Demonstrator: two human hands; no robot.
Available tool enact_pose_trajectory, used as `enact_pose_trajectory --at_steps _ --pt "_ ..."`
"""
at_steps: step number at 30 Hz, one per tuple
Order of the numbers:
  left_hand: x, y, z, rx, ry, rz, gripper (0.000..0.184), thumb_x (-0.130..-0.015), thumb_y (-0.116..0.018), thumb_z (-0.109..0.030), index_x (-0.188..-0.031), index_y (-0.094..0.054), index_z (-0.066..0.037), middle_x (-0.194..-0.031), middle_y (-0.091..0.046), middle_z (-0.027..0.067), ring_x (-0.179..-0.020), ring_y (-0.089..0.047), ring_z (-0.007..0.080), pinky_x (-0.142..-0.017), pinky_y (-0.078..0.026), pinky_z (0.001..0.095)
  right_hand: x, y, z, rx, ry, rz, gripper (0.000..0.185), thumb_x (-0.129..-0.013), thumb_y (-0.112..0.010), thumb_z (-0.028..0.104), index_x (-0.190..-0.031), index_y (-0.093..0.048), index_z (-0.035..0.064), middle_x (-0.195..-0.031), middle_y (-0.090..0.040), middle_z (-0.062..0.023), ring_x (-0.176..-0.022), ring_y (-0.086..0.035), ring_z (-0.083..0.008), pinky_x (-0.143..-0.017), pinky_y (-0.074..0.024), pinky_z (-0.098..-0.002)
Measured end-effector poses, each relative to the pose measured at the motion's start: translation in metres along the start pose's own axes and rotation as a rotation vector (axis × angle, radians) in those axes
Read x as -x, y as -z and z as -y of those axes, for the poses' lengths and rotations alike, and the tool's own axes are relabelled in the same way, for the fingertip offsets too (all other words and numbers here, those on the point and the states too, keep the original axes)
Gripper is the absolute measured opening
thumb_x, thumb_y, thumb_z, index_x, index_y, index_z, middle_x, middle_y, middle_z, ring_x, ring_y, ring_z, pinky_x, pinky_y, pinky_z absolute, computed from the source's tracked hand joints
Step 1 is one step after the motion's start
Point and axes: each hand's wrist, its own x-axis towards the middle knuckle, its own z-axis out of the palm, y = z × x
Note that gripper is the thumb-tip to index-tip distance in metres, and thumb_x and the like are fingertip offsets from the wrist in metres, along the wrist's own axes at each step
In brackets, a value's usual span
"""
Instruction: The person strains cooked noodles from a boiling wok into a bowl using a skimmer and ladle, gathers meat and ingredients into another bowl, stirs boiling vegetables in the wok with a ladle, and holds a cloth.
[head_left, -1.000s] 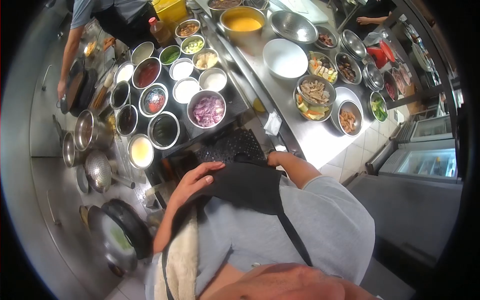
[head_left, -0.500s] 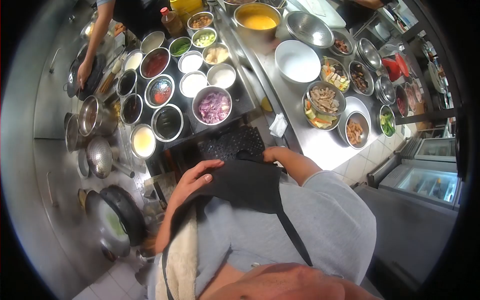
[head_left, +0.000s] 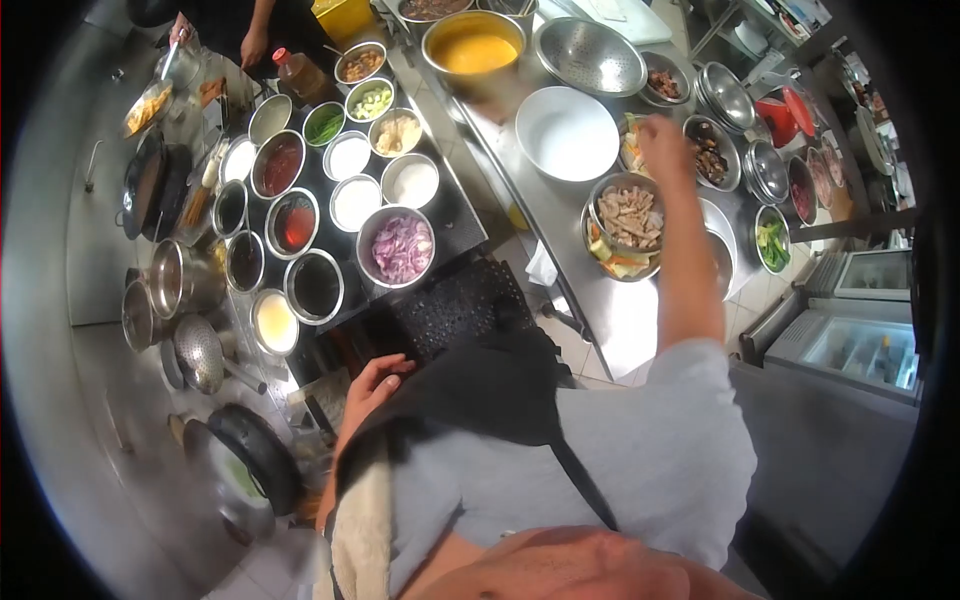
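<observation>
My right hand (head_left: 664, 145) reaches over the steel counter (head_left: 628, 318), above a bowl of cut vegetables (head_left: 632, 150) that it partly covers; its fingers are blurred. Just below it sits a bowl of sliced meat (head_left: 630, 216), resting on a larger bowl of vegetables (head_left: 618, 262). A white bowl (head_left: 568, 134) stands to the left of the hand. My forearm partly hides a steel bowl on a plate. My left hand (head_left: 380, 384) rests beside the black apron (head_left: 470, 390), fingers loosely bent, holding nothing visible.
Small bowls of sauces and powders and a bowl of purple onion (head_left: 402, 246) stand at centre left. Pans and a perforated ladle (head_left: 199, 352) lie farther left. At the top left, a co-worker's hand (head_left: 180, 28) holds a ladle of food (head_left: 150, 108). A fridge (head_left: 860, 345) stands right.
My right hand has moved from beside the apron up and right over the bowls. My left hand has shifted slightly down and left. The co-worker now lifts a ladle with food.
</observation>
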Motion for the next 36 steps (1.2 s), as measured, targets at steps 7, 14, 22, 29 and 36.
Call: enact_pose_trajectory --at_steps 7,14,22,29,36 --pt "-0.025 -0.019 0.006 -0.008 0.094 -0.115 0.035 -0.1 -0.059 -0.009 -0.133 -0.056 -0.002 -0.126 -0.066 0.0109 -0.115 -0.06 0.0154 -0.1 -0.047 0.0296 -0.17 -0.057 -0.136 0.375 0.198 -0.068 0.034 -0.093 -0.045 0.017 -0.119 -0.065 0.0057 -0.128 -0.063 -0.0169 -0.121 -0.058 -0.0391 -0.103 -0.046 -0.049" --pt "-0.048 -0.039 -0.024 -0.127 0.121 -0.13 0.036 -0.099 -0.062 -0.013 -0.134 -0.057 -0.004 -0.125 -0.066 0.008 -0.11 -0.059 0.0121 -0.095 -0.047 0.0273 -0.176 -0.029 -0.115 0.512 0.119 0.126 0.031 -0.099 -0.042 0.022 -0.114 -0.063 0.005 -0.121 -0.065 -0.0169 -0.108 -0.064 -0.0397 -0.092 -0.0513 -0.052" --pt "-0.063 -0.043 -0.027 -0.183 0.125 -0.052 0.037 -0.098 -0.064 -0.014 -0.133 -0.058 -0.004 -0.126 -0.066 0.0074 -0.11 -0.059 0.0116 -0.096 -0.046 0.0275 -0.177 -0.023 -0.12 0.424 0.172 -0.212 0.02 -0.098 -0.046 0.02 -0.11 -0.059 0.0122 -0.121 -0.062 -0.0129 -0.102 -0.064 -0.0401 -0.086 -0.0535 -0.0516" --pt "-0.067 -0.038 -0.017 -0.213 0.091 -0.016 0.036 -0.098 -0.063 -0.014 -0.133 -0.058 -0.004 -0.123 -0.066 0.0064 -0.109 -0.059 0.0113 -0.095 -0.046 0.0272 -0.072 0.033 -0.083 0.267 0.383 -0.509 0.019 -0.095 -0.059 0.018 -0.113 -0.065 0.0197 -0.106 -0.064 -0.0049 -0.09 -0.068 -0.0332 -0.073 -0.0564 -0.0452" --pt "-0.065 -0.024 -0.006 -0.099 0.008 0.093 0.03 -0.1 -0.058 -0.007 -0.129 -0.059 -0.003 -0.118 -0.067 0.0064 -0.11 -0.061 0.0129 -0.096 -0.046 0.0275 0.1 0.076 -0.055 0.341 0.584 -0.543 0.033 -0.078 -0.069 0.004 -0.108 -0.075 0.0162 -0.096 -0.065 -0.0014 -0.076 -0.066 -0.0212 -0.063 -0.0537 -0.033"
